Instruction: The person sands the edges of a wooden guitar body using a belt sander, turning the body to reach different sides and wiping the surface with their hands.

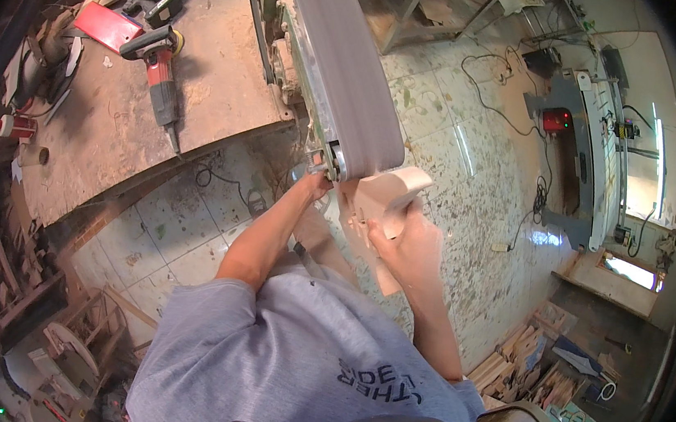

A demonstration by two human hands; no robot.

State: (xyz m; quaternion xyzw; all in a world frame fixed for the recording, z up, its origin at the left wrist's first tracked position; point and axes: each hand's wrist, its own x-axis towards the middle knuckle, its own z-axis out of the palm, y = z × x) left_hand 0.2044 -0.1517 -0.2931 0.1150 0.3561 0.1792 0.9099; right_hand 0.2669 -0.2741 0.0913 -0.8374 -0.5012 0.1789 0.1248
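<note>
A belt sander (352, 64) with a wide grey-brown belt reaches toward me from the bench. Just off the rounded near end of its belt is a pale, curved piece of wood (393, 200), slightly blurred; whether it touches the belt I cannot tell. My right hand (413, 244) is closed around the wood's right side, thumb toward me. By the sander's left near corner, beside its roller and metal fittings, is my left hand (318, 184). Its fingers are mostly hidden behind the machine and the wood, so their grip does not show.
On the dusty bench (220, 75) to the left lie an angle grinder (162, 81) and a red sheet-like piece (108, 26). A cord (490, 99) trails over the tiled floor at right. Wood offcuts (516, 357) are heaped at lower right, and dark carved furniture parts (1, 246) stand at left.
</note>
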